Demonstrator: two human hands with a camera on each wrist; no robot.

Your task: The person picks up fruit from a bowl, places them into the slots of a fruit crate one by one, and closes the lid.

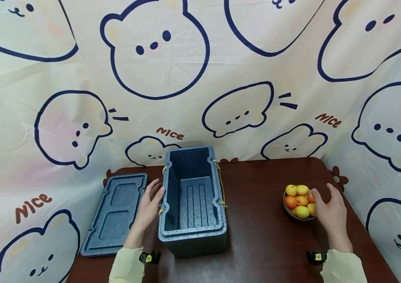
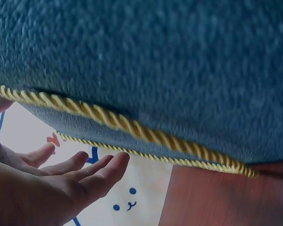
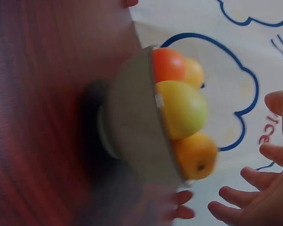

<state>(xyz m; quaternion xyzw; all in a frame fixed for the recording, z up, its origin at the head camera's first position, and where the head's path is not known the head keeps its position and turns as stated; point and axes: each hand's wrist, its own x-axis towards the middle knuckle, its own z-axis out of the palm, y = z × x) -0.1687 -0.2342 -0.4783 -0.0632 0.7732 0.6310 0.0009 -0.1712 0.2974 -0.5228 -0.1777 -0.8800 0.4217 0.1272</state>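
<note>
A speckled blue foam box (image 1: 202, 247) stands without its lid, its hollow inside visible from above. Along its left side is my left hand (image 1: 149, 204), fingers extended by the upper edge. The left wrist view shows that hand with loosely spread fingers beneath a yellow twisted rope (image 2: 127, 127) on the box wall. To the right is a bowl (image 3: 132, 113) heaped with yellow and orange fruits (image 1: 302, 200). My right hand (image 1: 332, 216) hovers at the bowl's right edge, thumb and fingers spread, holding nothing.
The matching blue lid (image 1: 113, 226) lies flat left of the box. Everything stands on a dark brown table (image 1: 257, 236). A cartoon-printed cloth (image 1: 242, 70) hangs behind and at both sides.
</note>
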